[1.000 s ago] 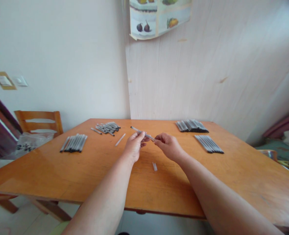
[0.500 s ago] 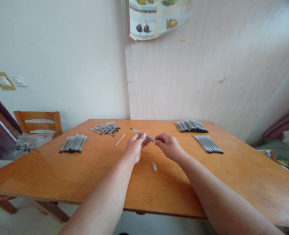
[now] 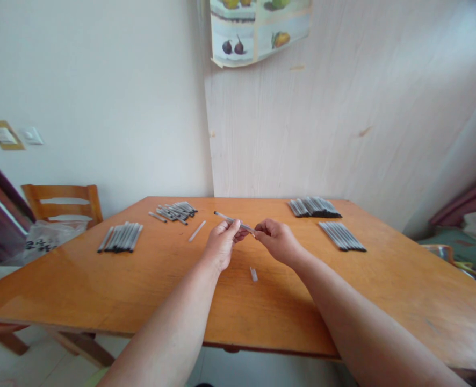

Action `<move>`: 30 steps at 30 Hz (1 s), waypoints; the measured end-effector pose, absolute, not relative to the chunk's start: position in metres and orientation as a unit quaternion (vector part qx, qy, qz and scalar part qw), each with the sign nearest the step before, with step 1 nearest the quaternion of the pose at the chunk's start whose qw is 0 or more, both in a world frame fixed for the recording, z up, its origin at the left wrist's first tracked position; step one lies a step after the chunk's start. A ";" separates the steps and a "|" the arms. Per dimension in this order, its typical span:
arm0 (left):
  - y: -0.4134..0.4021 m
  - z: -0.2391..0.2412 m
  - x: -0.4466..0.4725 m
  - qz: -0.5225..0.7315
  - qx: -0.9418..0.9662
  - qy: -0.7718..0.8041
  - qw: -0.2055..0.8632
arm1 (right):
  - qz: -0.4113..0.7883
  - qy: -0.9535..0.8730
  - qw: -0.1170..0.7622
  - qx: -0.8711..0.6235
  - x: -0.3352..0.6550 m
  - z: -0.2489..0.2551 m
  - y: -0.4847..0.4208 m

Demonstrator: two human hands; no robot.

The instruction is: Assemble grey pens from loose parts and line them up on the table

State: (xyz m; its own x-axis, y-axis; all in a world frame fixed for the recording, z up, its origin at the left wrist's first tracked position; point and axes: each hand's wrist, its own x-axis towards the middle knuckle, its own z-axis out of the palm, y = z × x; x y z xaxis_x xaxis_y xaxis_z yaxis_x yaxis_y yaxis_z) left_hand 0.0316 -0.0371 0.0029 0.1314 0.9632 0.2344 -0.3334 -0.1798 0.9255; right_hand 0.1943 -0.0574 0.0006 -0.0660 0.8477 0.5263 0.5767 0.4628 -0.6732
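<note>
Over the middle of the wooden table (image 3: 101, 290) my left hand (image 3: 221, 243) pinches a thin grey pen (image 3: 224, 217) that sticks out up and to the left. My right hand (image 3: 277, 239) is closed on the pen's near end, fingertips close to those of the left hand. A small clear pen cap (image 3: 253, 274) lies on the table just below the hands. A single pale pen barrel (image 3: 197, 230) lies to the left of my left hand.
Rows of grey pens lie at the left (image 3: 120, 237), back left (image 3: 175, 210), back right (image 3: 314, 207) and right (image 3: 341, 236). A wooden chair (image 3: 60, 199) with a plastic bag (image 3: 44, 236) stands at the left. Walls close off the back.
</note>
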 end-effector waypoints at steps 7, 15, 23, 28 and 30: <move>-0.038 0.003 0.031 0.576 0.510 0.310 0.559 | 0.136 -0.725 0.466 -0.489 0.196 0.001 -0.058; -0.041 0.005 0.032 0.581 0.501 0.310 0.561 | 0.145 -0.723 0.476 -0.480 0.196 -0.002 -0.056; -0.038 -0.002 0.035 0.606 0.498 0.305 0.540 | 0.135 -0.714 0.480 -0.492 0.194 0.002 -0.060; -0.039 -0.001 0.036 0.598 0.490 0.298 0.561 | 0.139 -0.720 0.474 -0.488 0.195 0.003 -0.060; -0.039 -0.001 0.035 0.595 0.489 0.298 0.564 | 0.141 -0.721 0.472 -0.487 0.195 0.002 -0.059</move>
